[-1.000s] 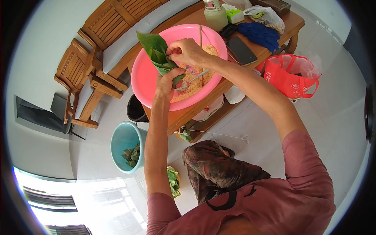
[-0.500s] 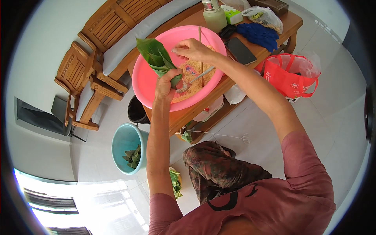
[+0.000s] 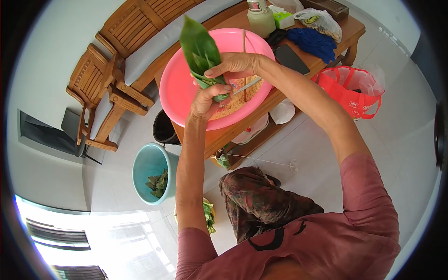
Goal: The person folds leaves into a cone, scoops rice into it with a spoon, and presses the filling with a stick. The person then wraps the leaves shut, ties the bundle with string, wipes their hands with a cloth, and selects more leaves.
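My left hand (image 3: pixel 208 99) is wrapped round the lower end of a bundle of long green leaves (image 3: pixel 199 44), above a pink basin (image 3: pixel 177 100). My right hand (image 3: pixel 233 65) grips the same leaves just above it, with the thumb pressed on their side. The leaf tips point up and away from me. Below my hands, the basin holds yellowish grain (image 3: pixel 233 108). A spoon (image 3: pixel 247 86) and a thin brown stick (image 3: pixel 244 44) rest in it. What lies inside the leaves is hidden.
The basin stands on a wooden table (image 3: pixel 352 30) with a flask (image 3: pixel 261 19), a phone (image 3: pixel 291 59) and a blue cloth (image 3: pixel 313 43). A red bag (image 3: pixel 347 91) is at the right. A teal bucket (image 3: pixel 142 175) with dark green wrapped bundles stands at the lower left.
My right hand has come back from above the basin and taken hold of the leaves. The leaf bundle has turned more upright and moved slightly right with my left hand.
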Demonstrator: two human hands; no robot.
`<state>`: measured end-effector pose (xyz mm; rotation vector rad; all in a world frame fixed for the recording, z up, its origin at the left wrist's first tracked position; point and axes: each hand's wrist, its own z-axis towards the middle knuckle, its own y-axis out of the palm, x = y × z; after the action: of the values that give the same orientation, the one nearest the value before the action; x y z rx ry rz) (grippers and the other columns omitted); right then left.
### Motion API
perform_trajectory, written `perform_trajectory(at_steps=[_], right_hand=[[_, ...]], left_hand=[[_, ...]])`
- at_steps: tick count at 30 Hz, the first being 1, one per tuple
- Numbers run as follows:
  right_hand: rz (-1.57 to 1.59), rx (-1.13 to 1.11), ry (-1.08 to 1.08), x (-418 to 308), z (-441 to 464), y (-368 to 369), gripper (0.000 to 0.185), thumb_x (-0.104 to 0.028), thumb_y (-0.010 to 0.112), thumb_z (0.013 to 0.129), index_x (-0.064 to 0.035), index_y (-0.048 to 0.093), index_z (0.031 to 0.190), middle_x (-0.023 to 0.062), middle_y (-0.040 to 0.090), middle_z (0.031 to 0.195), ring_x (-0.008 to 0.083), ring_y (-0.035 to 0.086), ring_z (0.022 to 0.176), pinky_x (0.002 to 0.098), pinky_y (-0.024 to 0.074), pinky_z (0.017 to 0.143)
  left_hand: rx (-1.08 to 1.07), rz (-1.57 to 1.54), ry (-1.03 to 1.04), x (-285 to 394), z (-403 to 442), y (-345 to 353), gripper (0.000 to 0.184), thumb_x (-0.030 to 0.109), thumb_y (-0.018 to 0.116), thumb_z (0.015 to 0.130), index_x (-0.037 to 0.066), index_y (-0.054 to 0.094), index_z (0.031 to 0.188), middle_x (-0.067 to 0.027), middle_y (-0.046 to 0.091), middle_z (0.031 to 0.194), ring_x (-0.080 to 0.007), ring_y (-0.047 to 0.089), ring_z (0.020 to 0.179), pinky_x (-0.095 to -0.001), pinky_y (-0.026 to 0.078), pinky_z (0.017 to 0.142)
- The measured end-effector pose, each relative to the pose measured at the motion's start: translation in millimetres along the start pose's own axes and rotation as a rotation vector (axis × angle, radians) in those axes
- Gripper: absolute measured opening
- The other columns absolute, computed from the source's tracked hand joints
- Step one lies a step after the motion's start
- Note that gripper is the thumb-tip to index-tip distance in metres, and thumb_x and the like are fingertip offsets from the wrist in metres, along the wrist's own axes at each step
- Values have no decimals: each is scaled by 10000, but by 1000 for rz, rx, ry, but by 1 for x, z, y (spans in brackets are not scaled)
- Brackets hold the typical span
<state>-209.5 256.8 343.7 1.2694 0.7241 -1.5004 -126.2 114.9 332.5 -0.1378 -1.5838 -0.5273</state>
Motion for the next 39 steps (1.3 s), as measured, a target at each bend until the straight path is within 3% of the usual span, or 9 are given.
perform_trajectory(at_steps=[3,9,12,15,21,24,27,33,39], right_hand=[[-67,29,6,-20,-5,19,466,-251,729,723,-30,542,1089,84,598,994,182,540,959,323,421,865],[-405,75,-90,-22,-3,19,416,-176,713,715,-41,556,1077,68,605,997,175,554,960,322,440,879],[-461,81,-127,-22,-1,18,349,-126,672,734,-26,570,1052,79,612,994,178,560,956,323,448,866],[-430,98,-134,-20,0,21,320,-143,706,708,-34,607,992,42,628,891,142,570,871,291,442,826],[-552,189,-221,-22,-5,32,300,-144,716,697,-46,623,965,26,633,859,135,571,837,284,448,797],[-690,155,-268,-30,-7,36,290,-141,724,684,-48,618,937,30,628,843,138,566,818,286,451,774],[-583,184,-225,-19,1,29,276,-142,733,669,-46,609,896,33,621,839,140,563,807,289,454,751],[-605,272,-178,-16,-4,31,252,-148,739,668,-41,613,858,35,625,836,133,566,786,285,458,738],[-543,172,-191,-15,-6,26,204,-148,693,717,-51,640,888,41,631,863,122,568,799,279,462,732]], left_hand=[[-11,29,-22,1,0,4,206,53,605,673,26,531,863,-81,541,709,-164,514,616,-274,387,488],[27,5,-10,-1,2,2,202,31,605,671,20,530,858,-80,535,692,-157,512,593,-273,390,472],[72,3,71,-1,1,12,130,65,625,658,-6,544,731,-81,530,612,-118,437,423,-226,305,362],[82,-14,73,-2,0,11,127,65,623,666,-6,537,727,-83,533,617,-118,439,425,-226,305,355],[81,0,80,-4,1,7,126,70,626,674,7,530,726,-85,535,627,-119,438,427,-231,308,359],[33,-32,28,-4,0,2,94,38,593,685,8,525,743,-89,517,646,-169,471,501,-278,364,430],[121,-19,71,-3,-1,7,89,41,584,691,4,516,735,-95,516,645,-174,457,485,-277,354,427],[62,-63,35,-3,-2,6,101,38,580,690,-6,526,763,-99,522,647,-175,450,458,-286,362,430],[87,-70,91,-5,0,2,154,20,594,686,3,548,832,-99,558,723,-173,545,639,-296,417,481]])
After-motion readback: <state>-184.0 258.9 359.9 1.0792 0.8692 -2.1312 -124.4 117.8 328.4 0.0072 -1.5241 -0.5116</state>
